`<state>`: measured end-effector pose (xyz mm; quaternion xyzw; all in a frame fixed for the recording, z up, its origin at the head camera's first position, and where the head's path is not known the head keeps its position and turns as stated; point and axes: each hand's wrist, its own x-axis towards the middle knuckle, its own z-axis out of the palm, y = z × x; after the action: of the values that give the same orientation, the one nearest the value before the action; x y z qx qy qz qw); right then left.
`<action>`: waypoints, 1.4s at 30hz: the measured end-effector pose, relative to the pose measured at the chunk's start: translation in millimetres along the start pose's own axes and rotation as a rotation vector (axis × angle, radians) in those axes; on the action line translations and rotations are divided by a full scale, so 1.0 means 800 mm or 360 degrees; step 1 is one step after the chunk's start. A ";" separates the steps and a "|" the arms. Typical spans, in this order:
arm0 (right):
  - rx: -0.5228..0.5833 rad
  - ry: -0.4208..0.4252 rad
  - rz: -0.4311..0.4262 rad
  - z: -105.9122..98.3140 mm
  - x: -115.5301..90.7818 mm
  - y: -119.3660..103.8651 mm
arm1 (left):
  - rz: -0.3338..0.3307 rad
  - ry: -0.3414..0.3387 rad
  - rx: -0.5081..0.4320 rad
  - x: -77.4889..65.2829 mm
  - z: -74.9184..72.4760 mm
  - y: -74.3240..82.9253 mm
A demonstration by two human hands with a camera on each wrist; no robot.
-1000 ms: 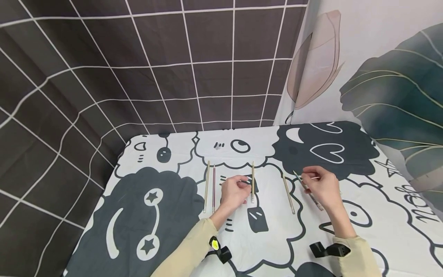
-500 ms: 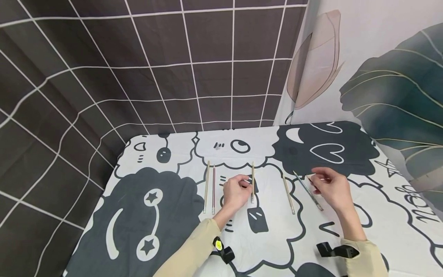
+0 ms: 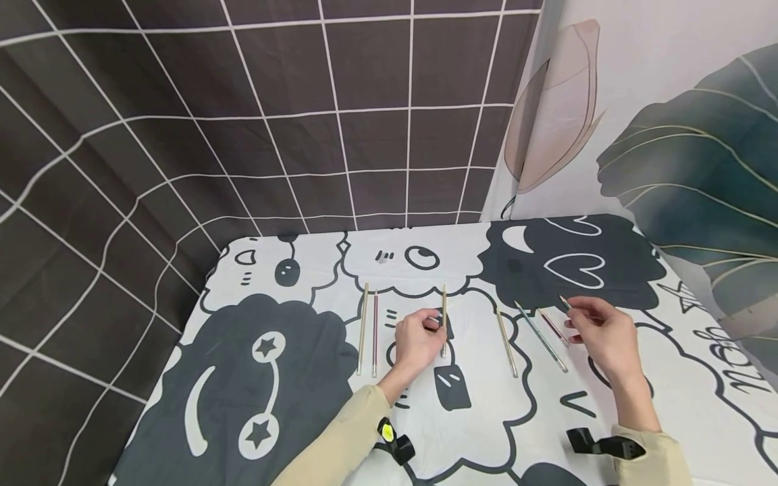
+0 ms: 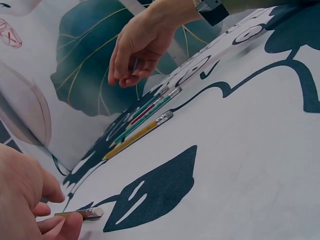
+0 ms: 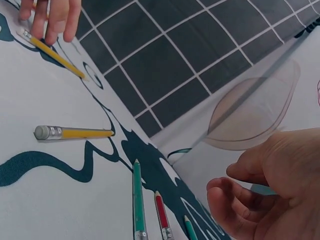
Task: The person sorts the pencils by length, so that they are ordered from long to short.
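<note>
My left hand (image 3: pixel 419 341) hovers beside a yellow pencil (image 3: pixel 444 307), its fingers loosely bent; in the left wrist view the pencil's eraser end (image 4: pixel 92 213) shows just past the fingertips. Whether they touch is unclear. Left of that hand lie another yellow pencil (image 3: pixel 362 331) and a red pencil (image 3: pixel 375 334). My right hand (image 3: pixel 608 337) hangs loosely curled over a green pencil (image 5: pixel 190 227), whose far end it covers in the head view; no grip on it shows. Beside it lie a red pencil (image 3: pixel 553 327), a longer-looking green pencil (image 3: pixel 541 337) and a yellow pencil (image 3: pixel 506 344).
The pencils lie on a white and dark grey cartoon-print tablecloth (image 3: pixel 486 425). A dark grid-patterned curtain (image 3: pixel 365 142) stands behind and to the left. A leaf-print curtain (image 3: pixel 644 74) hangs at the right. Each wrist wears a black camera (image 3: pixel 598 443).
My right hand has moved rightward in steps, uncovering the green pencil, then the red one, and now sits over the farther green one. My left hand has shifted slightly right, nearer the yellow pencil.
</note>
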<state>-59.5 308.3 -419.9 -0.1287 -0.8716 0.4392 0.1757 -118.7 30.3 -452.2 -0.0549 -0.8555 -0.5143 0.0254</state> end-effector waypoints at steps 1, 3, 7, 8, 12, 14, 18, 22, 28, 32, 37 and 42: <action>0.0013 0.0020 0.0029 0.001 0.000 0.002 | 0.0006 0.0001 0.0001 0.000 0.000 0.000; 0.0024 0.0047 0.0046 0.002 -0.001 0.004 | 0.0021 0.0004 0.0003 0.000 0.001 0.000; 0.0034 0.0048 0.0042 0.003 -0.002 0.005 | 0.0027 0.0001 0.0005 0.000 0.003 0.000; 0.0018 0.0031 0.0017 0.003 -0.002 0.005 | 0.0031 0.0002 0.0019 0.000 0.003 -0.001; 0.0007 -0.0009 0.0004 0.005 -0.002 0.003 | 0.0030 -0.0005 0.0059 0.001 0.005 -0.001; -0.0002 -0.0011 0.0011 0.006 -0.002 0.003 | 0.0028 -0.0003 0.0078 0.001 0.006 -0.002; -0.0036 -0.0009 0.0015 0.010 -0.003 0.004 | 0.0034 0.0006 0.0109 0.001 0.008 -0.002; -0.0056 -0.0010 0.0014 0.013 -0.003 0.003 | 0.0051 0.0024 0.0153 0.002 0.011 -0.002; -0.0074 -0.0033 0.0021 0.015 -0.006 0.003 | 0.0032 0.0041 0.0245 0.003 0.014 -0.001; -0.0119 -0.0068 0.0036 0.016 -0.008 0.004 | -0.0006 0.0035 0.0303 0.004 0.015 0.002; -0.0165 -0.0077 0.0019 0.018 -0.009 0.004 | -0.0014 0.0038 0.0323 0.005 0.017 0.001; -0.0202 -0.0075 -0.0001 0.019 -0.010 0.004 | 0.0001 0.0037 0.0323 0.005 0.018 0.001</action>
<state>-58.4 296.3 -432.1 -0.1291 -0.9016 0.3859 0.1467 -122.7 44.1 -457.6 -0.0463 -0.9029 -0.4255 0.0408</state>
